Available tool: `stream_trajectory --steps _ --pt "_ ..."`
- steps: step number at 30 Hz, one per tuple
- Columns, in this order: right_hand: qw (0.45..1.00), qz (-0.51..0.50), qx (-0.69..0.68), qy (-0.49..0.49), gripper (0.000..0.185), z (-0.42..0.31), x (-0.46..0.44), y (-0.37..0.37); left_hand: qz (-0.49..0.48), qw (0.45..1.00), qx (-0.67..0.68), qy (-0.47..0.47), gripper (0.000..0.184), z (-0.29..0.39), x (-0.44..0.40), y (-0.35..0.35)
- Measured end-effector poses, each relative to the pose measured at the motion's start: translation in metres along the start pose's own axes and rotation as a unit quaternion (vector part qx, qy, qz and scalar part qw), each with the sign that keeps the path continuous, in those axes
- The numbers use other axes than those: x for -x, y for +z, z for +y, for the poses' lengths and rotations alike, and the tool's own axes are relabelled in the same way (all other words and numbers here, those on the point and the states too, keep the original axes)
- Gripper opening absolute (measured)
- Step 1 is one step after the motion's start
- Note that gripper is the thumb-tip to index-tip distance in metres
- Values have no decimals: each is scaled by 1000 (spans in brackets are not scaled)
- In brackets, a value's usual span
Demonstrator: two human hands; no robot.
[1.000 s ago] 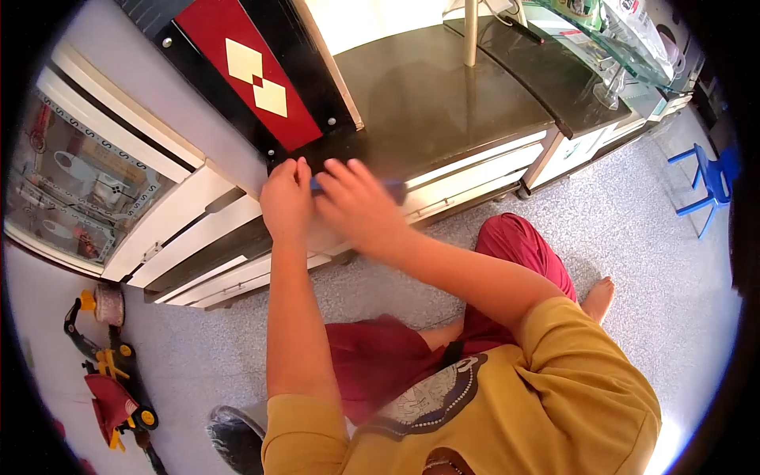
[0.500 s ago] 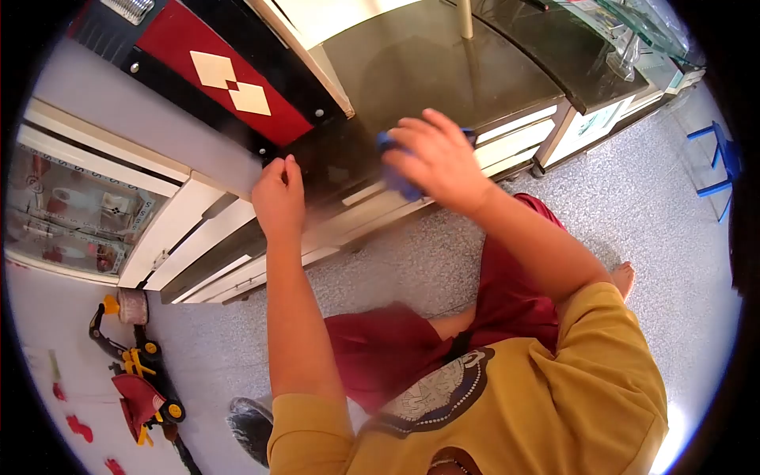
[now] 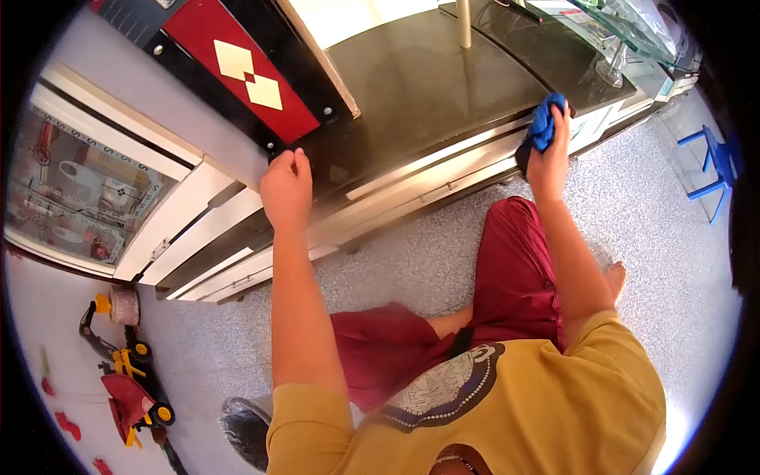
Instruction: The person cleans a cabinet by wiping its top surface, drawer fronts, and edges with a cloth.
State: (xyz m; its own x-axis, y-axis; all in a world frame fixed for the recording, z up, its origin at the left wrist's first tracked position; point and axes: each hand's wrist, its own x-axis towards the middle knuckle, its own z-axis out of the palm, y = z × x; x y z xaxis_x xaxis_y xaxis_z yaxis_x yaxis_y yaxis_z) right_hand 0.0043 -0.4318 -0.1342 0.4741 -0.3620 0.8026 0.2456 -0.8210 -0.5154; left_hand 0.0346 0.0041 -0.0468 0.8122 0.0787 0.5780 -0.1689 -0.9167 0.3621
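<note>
At the right end of the long dark-topped cabinet [image 3: 427,87], my right hand [image 3: 550,154] is closed around a crumpled blue cloth [image 3: 545,123], part of which looks dark. The cloth is by the counter's front edge; whether it touches the surface I cannot tell. My left hand [image 3: 287,190] is curled into a fist at the counter's left part, just below the corner of a black-and-red panel [image 3: 245,71] with two cream diamonds. Nothing shows sticking out of that fist.
Pale drawers [image 3: 443,190] run along the cabinet front. A glass-fronted white cabinet [image 3: 119,170] is at left, with a toy digger [image 3: 131,364] below it. A glass shelf [image 3: 633,32] stands at upper right, and a blue stool [image 3: 712,170] on the speckled floor.
My right hand has moved right with the blue cloth, from the counter's middle to its right front edge. My left fist stays near the panel corner.
</note>
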Motion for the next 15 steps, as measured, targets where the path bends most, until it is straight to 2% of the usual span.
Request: stream_trajectory --steps 1,2,4,5,6,7,9,11,12,15 --pt "994 -23 -66 82 84 -9 23 7 0 1000 18 -2 42 -1 0 0" --pt "988 -61 -53 130 85 -17 47 17 -1 1000 15 0 42 -1 0 0" --pt "990 -105 -80 55 85 -37 99 42 -2 1000 7 7 43 -2 0 0" --pt "982 -150 -97 55 85 -62 112 43 -2 1000 8 3 43 0 -1 -1" --pt "981 -162 -106 -5 82 -77 121 52 -1 1000 9 -1 43 1 -1 -1" --pt "973 -179 -146 -16 77 -100 128 57 -3 1000 10 -6 43 2 1 0" --pt "962 -225 -136 -72 60 -143 135 63 -6 1000 11 -3 43 -2 1 2" --pt "942 -248 -132 -182 40 -168 152 79 -3 1000 11 -2 43 -4 -1 3" --pt "937 -225 -191 -188 37 -191 151 86 -2 1000 11 -2 43 -5 -1 3" --pt "929 -254 -156 -220 35 -213 163 93 -6 1000 10 -1 42 -6 -1 2"
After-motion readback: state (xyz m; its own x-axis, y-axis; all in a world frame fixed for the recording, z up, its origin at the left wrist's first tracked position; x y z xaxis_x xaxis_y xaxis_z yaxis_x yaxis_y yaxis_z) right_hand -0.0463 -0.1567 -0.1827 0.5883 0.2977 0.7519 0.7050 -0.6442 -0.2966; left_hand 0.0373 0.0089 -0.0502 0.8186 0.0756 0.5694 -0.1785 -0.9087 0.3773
